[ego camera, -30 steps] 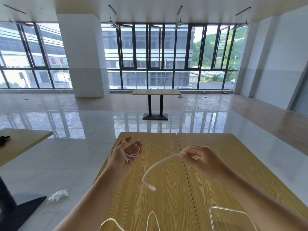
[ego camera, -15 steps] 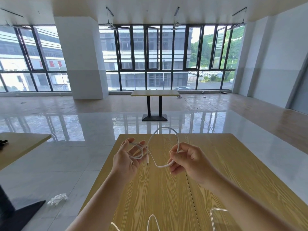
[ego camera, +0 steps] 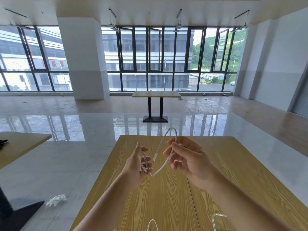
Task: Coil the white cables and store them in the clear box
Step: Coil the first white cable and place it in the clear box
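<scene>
Above the wooden table point(ego camera: 166, 197) I hold a white cable point(ego camera: 160, 147). My left hand point(ego camera: 138, 165) grips the small coil of it in its fingers. My right hand point(ego camera: 188, 157) pinches the free length, which arches up over my fingers and loops down toward my left hand. The plug end hangs between my two hands. Only a corner of the clear box point(ego camera: 218, 220) shows at the bottom edge, right of centre. A loop of another white cable point(ego camera: 152, 225) lies at the bottom edge.
Another wooden table point(ego camera: 25, 144) stands at the left with a dark object on it. A crumpled white thing point(ego camera: 55, 200) lies on the tiled floor. A third table point(ego camera: 155, 95) stands far off by the windows.
My right hand has come in toward my left hand and laid the free length into a loop; the loose plug end has risen from below to between my hands.
</scene>
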Demonstrator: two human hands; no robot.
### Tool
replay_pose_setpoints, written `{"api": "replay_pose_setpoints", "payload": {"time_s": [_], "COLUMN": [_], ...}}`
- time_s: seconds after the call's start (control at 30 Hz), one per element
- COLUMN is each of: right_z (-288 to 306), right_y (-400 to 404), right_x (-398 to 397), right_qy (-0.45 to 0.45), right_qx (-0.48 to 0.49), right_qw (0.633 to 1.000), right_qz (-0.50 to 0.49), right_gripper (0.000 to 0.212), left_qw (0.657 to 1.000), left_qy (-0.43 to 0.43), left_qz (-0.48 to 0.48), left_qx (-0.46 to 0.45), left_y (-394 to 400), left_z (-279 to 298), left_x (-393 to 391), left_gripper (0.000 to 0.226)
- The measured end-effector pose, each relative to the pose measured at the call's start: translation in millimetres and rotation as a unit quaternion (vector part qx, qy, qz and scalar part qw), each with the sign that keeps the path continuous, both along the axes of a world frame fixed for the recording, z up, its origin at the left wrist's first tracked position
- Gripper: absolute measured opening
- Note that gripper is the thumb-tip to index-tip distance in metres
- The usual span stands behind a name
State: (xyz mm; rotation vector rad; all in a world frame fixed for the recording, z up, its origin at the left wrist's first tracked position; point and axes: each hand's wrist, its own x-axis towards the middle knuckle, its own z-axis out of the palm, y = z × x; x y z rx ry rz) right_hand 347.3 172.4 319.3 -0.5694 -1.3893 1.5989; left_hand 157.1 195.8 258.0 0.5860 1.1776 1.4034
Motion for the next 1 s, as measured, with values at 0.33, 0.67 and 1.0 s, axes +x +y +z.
{"api": "replay_pose_setpoints", "payload": {"time_s": [0.33, 0.67, 1.0], "right_z": [11, -3, -36], "right_y": [5, 14, 18], "right_x": [-7, -7, 0], "right_qy": [-0.055, -0.052, -0.127], "right_qx": [0.062, -0.010, -0.068], "right_qw": [0.995, 0.983, 0.966], "right_qz": [-0.064, -0.175, -0.214], "right_gripper": [0.010, 0.005, 0.011], "left_qw": [0.995, 0.953, 0.922], "left_qy": [0.023, 0.139, 0.151], "left_qz": [-0.098, -0.266, -0.346], "left_qx": [0.020, 0.044, 0.088], "left_y": [-6, -34, -55], "left_z": [-11, -8, -14], "left_x": [-2, 14, 14], "left_gripper": [0.038, 0.059, 0.064]}}
